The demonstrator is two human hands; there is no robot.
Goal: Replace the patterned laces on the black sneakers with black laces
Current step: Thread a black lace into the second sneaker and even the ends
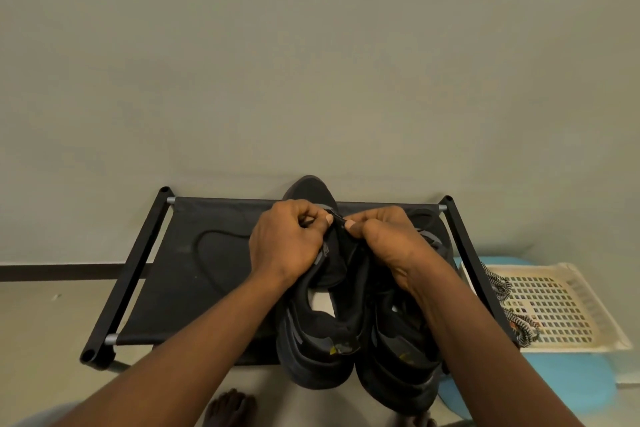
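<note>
Head view: the left hand [284, 239] and right hand [388, 243] meet thumb to thumb, each pinching a short stretch of black lace [225, 233] with curled fingers. They work over the tongue of the left sneaker [311, 340]. The knuckles hide the eyelets, so how far it is threaded cannot be made out.

Slack lace loops leftward across the black fabric rack [166, 288]. The right sneaker [398, 357] sits alongside, its front covered by the right wrist. Patterned laces [519, 322] lie in a white basket [554, 308] to the right, half hidden by the rack's side bar.
</note>
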